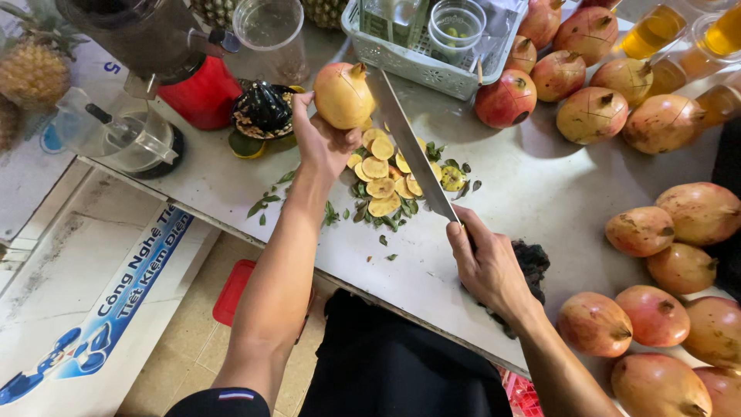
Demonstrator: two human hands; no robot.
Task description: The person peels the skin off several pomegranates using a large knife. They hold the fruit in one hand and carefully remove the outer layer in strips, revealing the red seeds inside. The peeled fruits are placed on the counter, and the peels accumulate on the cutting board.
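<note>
L hand (pixel 324 143) reaches fwd, arm stretched over the bench (pixel 532 185) edge, fingers wrapped round a pomegranate (pixel 343 94), held just above the bench. R hand (pixel 486 266) sits nearer the body, fist closed on the handle of a knife (pixel 409 147), blade angled up-left w/ its tip by the fruit. Under the blade: pile of cut caps (pixel 382 177) and green leaf bits. Behind L hand: black press (pixel 264 110), red juicer (pixel 202 93), clear cup (pixel 270 31). White basket (pixel 421 66) at back. More pomegranates at back right (pixel 590 114) and near right (pixel 656 313). Pineapple (pixel 31 69) far left.
</note>
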